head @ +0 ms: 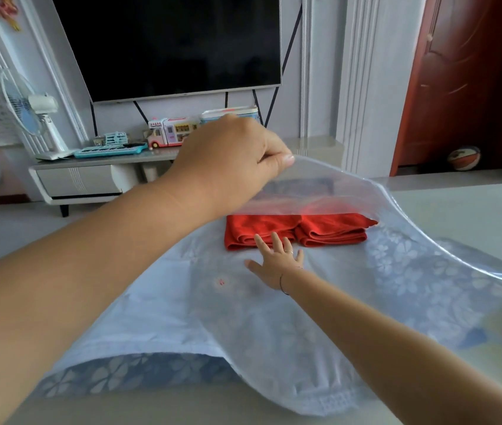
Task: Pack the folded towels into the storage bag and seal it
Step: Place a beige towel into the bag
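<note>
Red folded towels (298, 230) lie inside the storage bag (397, 271) at its 12 o'clock end, on the table (473, 210). Left hand (231, 157) pinches the bag's upper flap, lifted. Right hand (277, 259), fingers spread, touches the towels at 6 o'clock.

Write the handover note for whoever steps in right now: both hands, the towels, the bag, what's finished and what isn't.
Left hand: grip pinched on the upper layer of the storage bag, lifting its mouth open.
Right hand: open, reaching inside the bag, fingertips at the red folded towels.
Towels: a red folded stack lying flat on the bag's lower layer, on the table.
Done: towels are in the bag's mouth.
Left: settle them deeper if needed, withdraw the right hand, lower the flap, seal the bag.
</note>
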Available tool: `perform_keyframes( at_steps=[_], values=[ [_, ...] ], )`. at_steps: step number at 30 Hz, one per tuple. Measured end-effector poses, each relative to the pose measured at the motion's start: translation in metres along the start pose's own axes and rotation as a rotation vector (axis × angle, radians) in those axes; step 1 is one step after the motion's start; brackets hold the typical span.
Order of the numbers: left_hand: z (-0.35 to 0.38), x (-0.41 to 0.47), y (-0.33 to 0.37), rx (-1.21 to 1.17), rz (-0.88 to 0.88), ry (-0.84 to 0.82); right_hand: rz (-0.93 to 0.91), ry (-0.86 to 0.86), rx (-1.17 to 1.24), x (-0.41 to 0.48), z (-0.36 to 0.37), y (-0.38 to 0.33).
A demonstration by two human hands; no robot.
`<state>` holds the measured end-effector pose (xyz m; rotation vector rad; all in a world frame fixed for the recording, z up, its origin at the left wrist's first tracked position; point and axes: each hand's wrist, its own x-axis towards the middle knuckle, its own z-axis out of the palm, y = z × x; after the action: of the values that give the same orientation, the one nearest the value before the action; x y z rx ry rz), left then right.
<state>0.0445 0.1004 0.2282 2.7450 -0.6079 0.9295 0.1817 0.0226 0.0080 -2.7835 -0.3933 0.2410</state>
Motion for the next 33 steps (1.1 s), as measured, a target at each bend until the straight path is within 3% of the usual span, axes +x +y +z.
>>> perform_keyframes(
  at_steps=[9, 14, 17, 20, 22, 25, 33],
  values=[
    [0.002, -0.03, 0.02, 0.032, -0.068, -0.093, -0.174, 0.212, 0.286, -0.205, -0.037, 0.075],
    [0.016, -0.039, 0.017, 0.079, -0.094, -0.125, 0.175, 0.674, 0.553, -0.297, -0.074, 0.19],
    [0.027, -0.043, 0.009, 0.045, -0.12, -0.119, 0.43, 0.876, 0.327, -0.329, -0.101, 0.266],
    [0.036, -0.048, 0.005, 0.009, -0.134, -0.084, 0.426, 0.725, -0.083, -0.34, -0.113, 0.319],
    [0.041, -0.051, 0.003, 0.001, -0.129, -0.081, 0.41, 0.56, -0.211, -0.338, -0.113, 0.34],
    [0.045, -0.056, 0.001, 0.01, -0.154, -0.052, 0.422, 0.451, -0.192, -0.33, -0.114, 0.355],
    [0.046, -0.054, 0.005, 0.093, -0.187, -0.093, 0.537, 0.454, -0.174, -0.308, -0.117, 0.368]
  ],
)
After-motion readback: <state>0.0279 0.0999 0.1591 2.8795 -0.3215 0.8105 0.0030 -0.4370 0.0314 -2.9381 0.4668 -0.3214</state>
